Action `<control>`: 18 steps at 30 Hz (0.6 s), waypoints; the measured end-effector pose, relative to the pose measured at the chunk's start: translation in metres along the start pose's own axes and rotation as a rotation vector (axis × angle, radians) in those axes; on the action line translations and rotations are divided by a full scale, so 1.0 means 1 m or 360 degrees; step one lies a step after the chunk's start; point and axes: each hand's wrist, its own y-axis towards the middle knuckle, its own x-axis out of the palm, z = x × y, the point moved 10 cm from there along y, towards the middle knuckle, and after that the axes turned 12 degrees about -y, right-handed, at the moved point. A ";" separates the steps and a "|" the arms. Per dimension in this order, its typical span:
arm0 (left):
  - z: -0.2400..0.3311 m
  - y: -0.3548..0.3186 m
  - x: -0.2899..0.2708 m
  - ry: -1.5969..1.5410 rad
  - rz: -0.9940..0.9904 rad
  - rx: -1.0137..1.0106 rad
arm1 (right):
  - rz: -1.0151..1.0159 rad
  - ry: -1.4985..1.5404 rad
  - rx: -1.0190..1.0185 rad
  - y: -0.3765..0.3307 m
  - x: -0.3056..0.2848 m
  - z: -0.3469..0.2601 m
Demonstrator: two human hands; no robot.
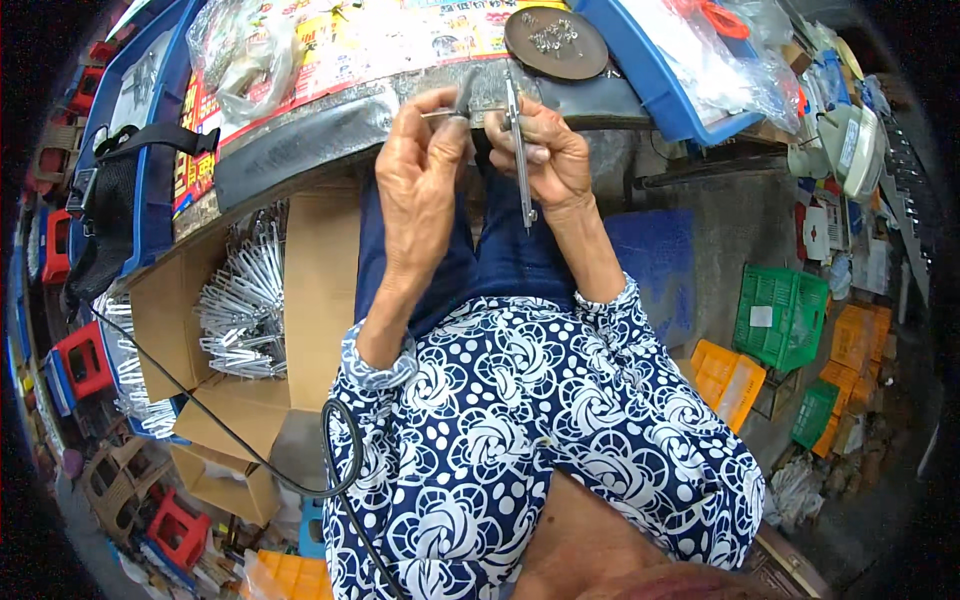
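Observation:
My left hand [418,160] pinches a small grey metal piece [462,95] with a thin pin sticking out to its left. My right hand [550,150] grips a slim metal tool [520,165] that points down toward my lap; its upper end meets the piece held by the left hand. Both hands work close together at the front edge of the table [300,140]. Just beyond them on the table lies a round dark dish [556,42] with several small metal parts in it.
A cardboard box [310,270] at my left holds several shiny metal parts [245,300]. Blue trays [660,90] and plastic bags [240,50] sit on the table. Green [780,315] and orange crates [730,380] stand on the floor at right. A black cable [330,470] crosses my lap.

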 end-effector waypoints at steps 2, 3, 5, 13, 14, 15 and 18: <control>0.000 -0.003 0.004 0.0016 0.0021 0.0020 | -0.0039 0.0053 0.0008 0.001 0.001 0.003; 0.001 -0.005 0.004 0.0038 0.0039 0.0041 | -0.0082 0.0110 0.0012 0.001 0.003 0.004; 0.006 -0.006 0.005 0.0127 0.0033 0.0109 | -0.0093 0.0213 0.0033 0.002 0.004 0.008; 0.016 -0.009 0.006 0.0506 0.0044 0.0452 | -0.0138 0.0299 0.0082 0.004 0.010 0.013; 0.016 -0.009 0.007 0.0518 0.0034 0.0479 | -0.0099 0.0257 0.0074 0.004 0.009 0.013; 0.015 -0.009 0.007 0.0518 0.0034 0.0479 | -0.0061 0.0214 0.0066 0.004 0.007 0.013; 0.014 -0.009 0.007 0.0559 0.0034 0.0492 | -0.0035 0.0184 0.0069 0.003 0.005 0.013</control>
